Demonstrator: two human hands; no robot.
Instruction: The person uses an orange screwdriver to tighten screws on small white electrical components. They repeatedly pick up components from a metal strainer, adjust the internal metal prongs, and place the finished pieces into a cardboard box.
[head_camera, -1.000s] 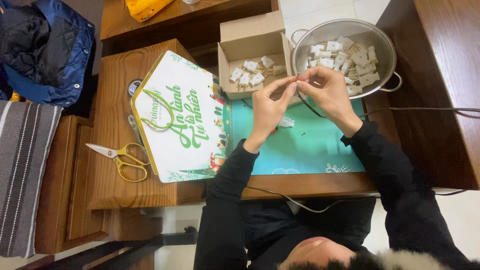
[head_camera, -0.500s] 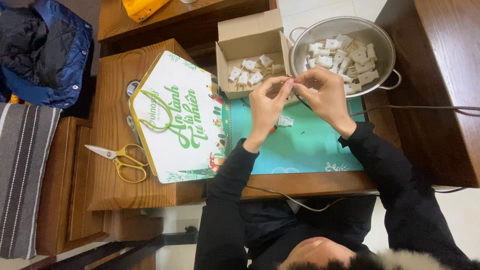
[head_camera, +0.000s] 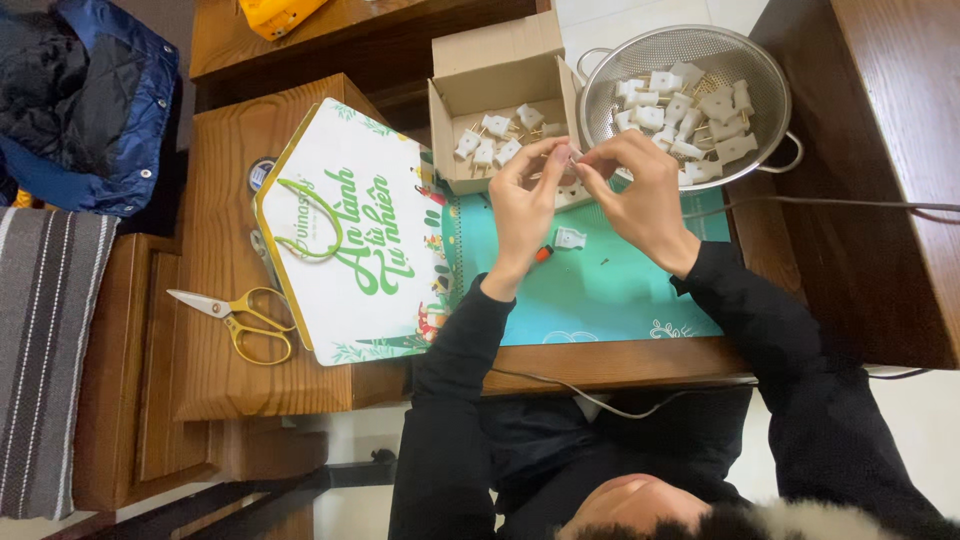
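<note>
- The left hand and the right hand meet fingertip to fingertip above the teal mat, just in front of the box
- Both pinch one small white plug part between them; most of it is hidden by the fingers, so its exact shape cannot be told
- Judging by the like pieces in the box and the colander, it is a light, stiff plastic body with thin metal prongs, hard and smooth enough to slip from a loose pinch
- It looks best held by the plastic body, thumb and forefinger on the flat sides, leaving the prongs free; the prongs look thin and could bend if levered
- Another white piece lies on the mat below the hands, with a small orange bit near the left wrist
- Scissors lie on the wooden table left of a paper bag, well apart from both hands
- A thin cable runs from the right hand's side across the dark table
</note>
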